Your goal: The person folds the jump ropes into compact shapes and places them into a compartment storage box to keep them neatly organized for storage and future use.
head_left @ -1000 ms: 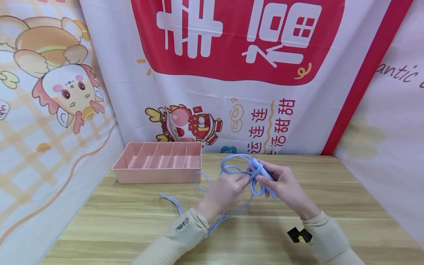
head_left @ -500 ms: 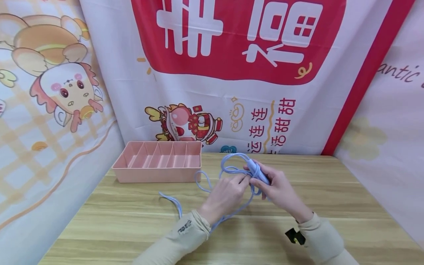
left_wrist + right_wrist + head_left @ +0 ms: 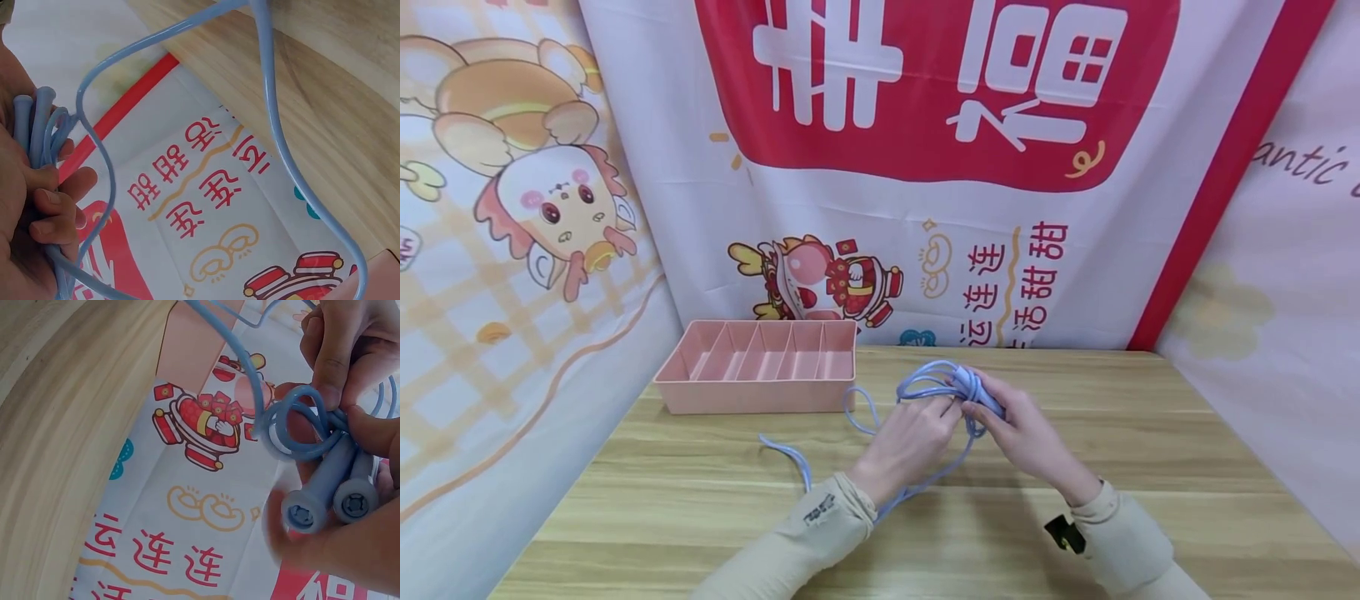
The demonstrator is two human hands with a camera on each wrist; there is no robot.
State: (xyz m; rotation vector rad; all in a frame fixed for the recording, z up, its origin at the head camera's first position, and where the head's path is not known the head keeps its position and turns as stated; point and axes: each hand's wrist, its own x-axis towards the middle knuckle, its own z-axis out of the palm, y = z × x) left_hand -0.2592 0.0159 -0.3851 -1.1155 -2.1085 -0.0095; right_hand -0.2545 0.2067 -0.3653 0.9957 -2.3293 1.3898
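A light blue jump rope is bundled between both hands, its two handles (image 3: 328,469) side by side with cord looped around them. In the head view my right hand (image 3: 1030,437) grips the handles (image 3: 988,400) from the right. My left hand (image 3: 910,437) pinches the cord right beside them, fingers curled. Coils of cord (image 3: 925,377) stick out to the left above the left hand. From the bundle a loose length of cord (image 3: 943,473) runs down behind the left wrist. The handle ends (image 3: 24,103) show in the left wrist view.
To the left at the back of the wooden table (image 3: 1150,433) stands a pink box (image 3: 760,398) with several compartments. A cord loop (image 3: 859,429) hangs by its right corner. Another piece of cord (image 3: 790,452) lies left of the left forearm. Printed cloth (image 3: 820,200) rises behind.
My right hand has shifted slightly left with the handles, which sit lower behind the wrapped cord. The coils' top has dropped a little. The left hand has stayed nearly in place.
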